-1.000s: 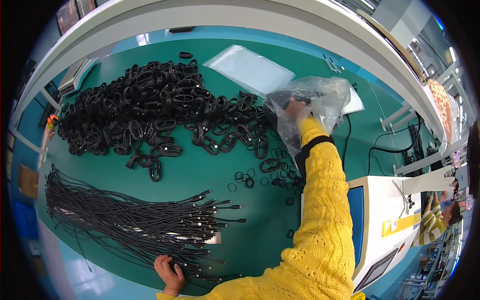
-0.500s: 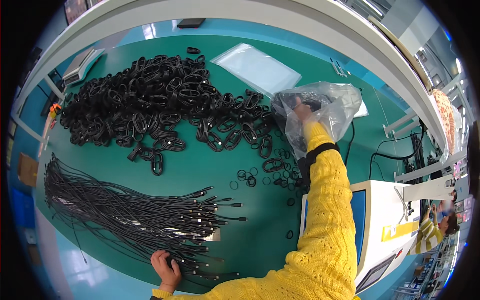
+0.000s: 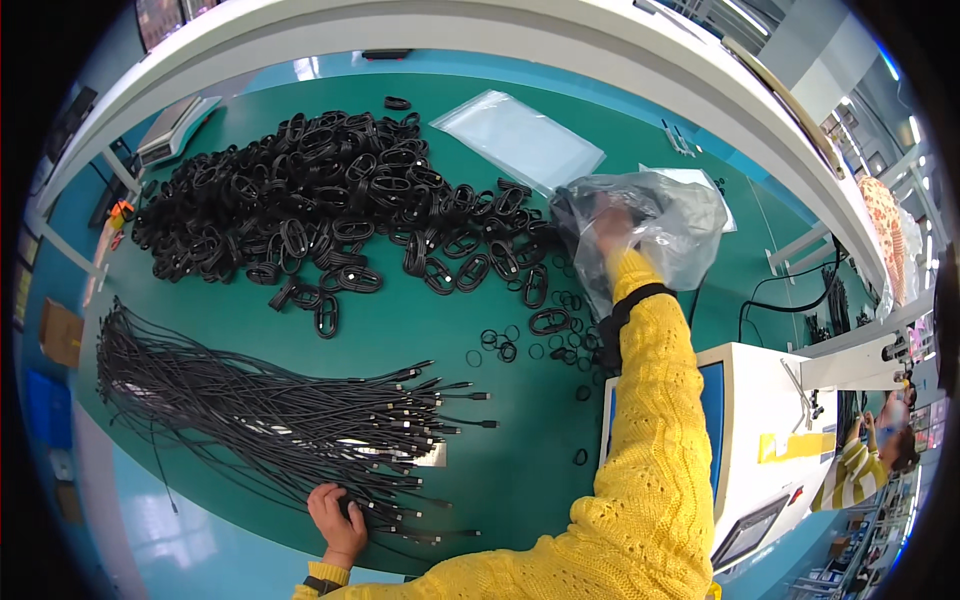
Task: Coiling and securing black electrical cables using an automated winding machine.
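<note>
Taking the middle of my view as the centre of the dial, the green table (image 3: 530,450) lies under nearly everything, and I'd judge that working calmly over it matters more than speed. The big heap of coiled black cables (image 3: 290,200) spreads at ten o'clock, its thin end running over towards the bag, so my elbow and sleeve want to pass clear of it. The long fan of loose black cables (image 3: 270,410) lies at eight o'clock, its plugs pointing to about four; a light touch there should save tangles. The white machine (image 3: 752,400) sits at four o'clock, close by my right sleeve, so I'd best not lean that way. At two o'clock is the clear plastic bag (image 3: 685,215), crumpled, with my forearm reaching up to it. Thin film like that probably clings, so I'd spread its mouth and hold my wrist straight, lest the strap catch. The flat clear sheets (image 3: 520,140) lie just past twelve, near the bag. My right hand (image 3: 613,230) is at the bag, blurred and partly behind plastic; I can't tell whether its fingers grip anything. My left hand (image 3: 337,520), at seven, rests on the plug ends, fingers bent; whether it grasps any I can't tell. Smallest are the black bands (image 3: 507,351), scattered around four o'clock near the centre, easily swept by a trailing cuff.
</note>
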Tool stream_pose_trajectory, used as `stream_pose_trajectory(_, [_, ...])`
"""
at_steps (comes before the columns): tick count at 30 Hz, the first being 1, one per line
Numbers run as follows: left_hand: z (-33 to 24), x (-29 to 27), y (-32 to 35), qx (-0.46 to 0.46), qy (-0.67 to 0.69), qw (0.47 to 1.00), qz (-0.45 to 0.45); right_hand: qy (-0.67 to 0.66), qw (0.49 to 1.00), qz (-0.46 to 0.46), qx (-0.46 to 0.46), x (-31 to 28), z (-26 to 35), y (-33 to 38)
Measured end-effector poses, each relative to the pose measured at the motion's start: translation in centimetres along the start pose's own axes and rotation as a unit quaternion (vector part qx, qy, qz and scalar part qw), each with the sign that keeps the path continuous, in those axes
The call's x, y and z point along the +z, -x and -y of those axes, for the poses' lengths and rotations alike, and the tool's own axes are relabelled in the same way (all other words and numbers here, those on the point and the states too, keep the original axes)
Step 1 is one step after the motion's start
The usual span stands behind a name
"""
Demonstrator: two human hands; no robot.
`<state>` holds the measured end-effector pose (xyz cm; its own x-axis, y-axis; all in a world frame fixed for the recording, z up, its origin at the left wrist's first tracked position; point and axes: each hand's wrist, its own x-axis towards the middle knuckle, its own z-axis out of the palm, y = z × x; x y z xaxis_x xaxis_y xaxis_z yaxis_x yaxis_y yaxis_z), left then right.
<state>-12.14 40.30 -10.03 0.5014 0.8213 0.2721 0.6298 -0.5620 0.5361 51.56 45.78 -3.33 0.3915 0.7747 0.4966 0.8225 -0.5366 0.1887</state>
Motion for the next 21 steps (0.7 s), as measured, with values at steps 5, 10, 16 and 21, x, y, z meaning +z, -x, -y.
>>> stream_pose_trajectory(5, [0.2,-0.2,0.0,0.007,0.010,1.000,-0.007,0.032,0.998,-0.039,-0.023,-3.5,-1.5,-1.9])
stream_pose_trajectory(10, [0.3,-0.3,0.2,0.011,0.018,1.000,-0.017,0.114,0.991,0.072,0.007,-5.8,-3.2,-2.5])
stream_pose_trajectory(16, [0.5,-0.3,0.2,-0.001,0.014,1.000,-0.006,0.097,0.931,0.292,0.195,-7.5,-3.0,-0.6])
stream_pose_trajectory(21, [0.6,-0.3,0.3,0.007,0.025,0.999,-0.022,-0.049,0.928,0.108,0.352,-10.5,0.1,6.9])
